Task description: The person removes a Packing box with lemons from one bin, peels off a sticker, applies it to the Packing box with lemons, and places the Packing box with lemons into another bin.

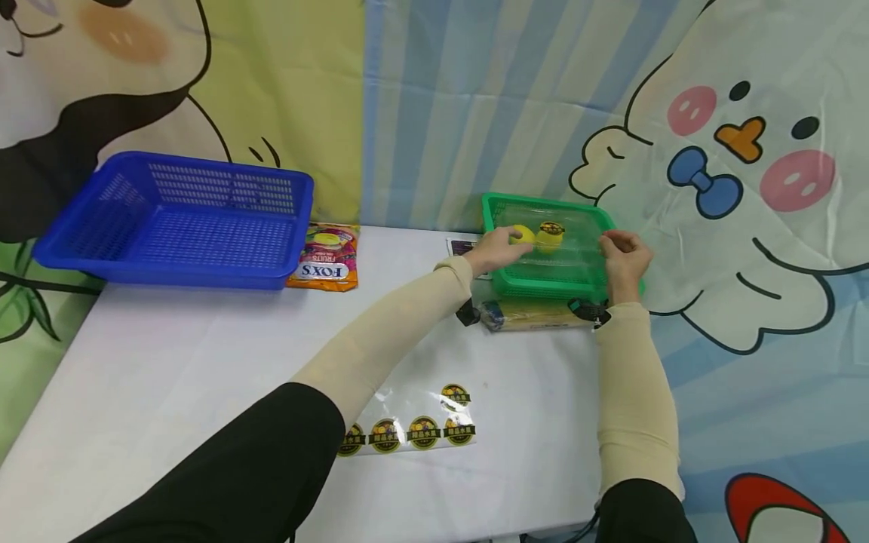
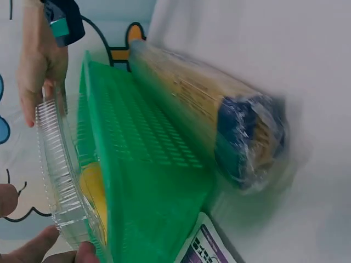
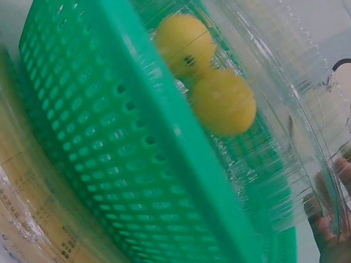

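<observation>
A clear plastic box (image 1: 577, 256) sits at the top of a green basket (image 1: 604, 215), its lid side rising above the rim in the left wrist view. Two yellow round fruits (image 3: 225, 102) show inside the box. A dark round sticker (image 1: 552, 228) appears over one of them. My left hand (image 1: 498, 249) holds the box's left end, fingers and thumb spread around its edge. At the right end, my right hand (image 1: 624, 260) pinches the box's corner; its fingers (image 3: 323, 219) are partly cut off in the right wrist view.
A wrapped yellowish pack (image 1: 536, 315) lies against the basket's near side. A sticker sheet (image 1: 414, 434) lies nearer me. At the left stand a blue basket (image 1: 176, 275) and an orange-pink Fox's candy bag (image 1: 326, 256). A printed packet (image 2: 205, 244) sticks out beside the green basket.
</observation>
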Available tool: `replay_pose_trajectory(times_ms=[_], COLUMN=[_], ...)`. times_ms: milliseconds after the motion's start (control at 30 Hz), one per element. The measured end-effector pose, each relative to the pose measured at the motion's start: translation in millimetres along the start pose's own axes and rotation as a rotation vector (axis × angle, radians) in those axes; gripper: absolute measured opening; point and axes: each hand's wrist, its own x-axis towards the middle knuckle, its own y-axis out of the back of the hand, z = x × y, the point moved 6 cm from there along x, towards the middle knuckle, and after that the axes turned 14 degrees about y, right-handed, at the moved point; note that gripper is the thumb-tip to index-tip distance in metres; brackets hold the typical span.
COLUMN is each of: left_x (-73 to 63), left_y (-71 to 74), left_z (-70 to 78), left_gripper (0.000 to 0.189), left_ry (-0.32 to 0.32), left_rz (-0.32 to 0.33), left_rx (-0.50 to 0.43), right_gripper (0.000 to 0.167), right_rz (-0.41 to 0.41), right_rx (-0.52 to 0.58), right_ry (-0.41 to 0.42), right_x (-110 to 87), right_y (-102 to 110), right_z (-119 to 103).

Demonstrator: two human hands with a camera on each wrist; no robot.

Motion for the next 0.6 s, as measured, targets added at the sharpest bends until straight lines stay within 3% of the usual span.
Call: replay_pose_trajectory(times_ms=[167,367,467,600], left_x=[2.3,7.1,11.7,16.2], left_y=[2.9,-1.5,-7.3,-15.1], left_z=[-6.9,-12.1,-12.0,-14.9], left_gripper=[0.061,0.057,0.052,0.046], left_ry=[0.003,-0.019,-0.068,-0.107], left_rz=[0.138,0.223,0.272,0.272], left_rx=[0.214,0.459,0.618,0.731], right_gripper=[0.021,0.018,0.023,0.04], right_rz=[-0.001,-0.062,-0.145,-0.378], right_rx=[-0.088,-0.242,-0.394,-0.587], right_ry=[-0.018,0.005,0.019,0.025], right_x=[3.0,2.5,2.2,-4.2], right_y=[2,0,-2,-16], right_z=[24,35,37,36])
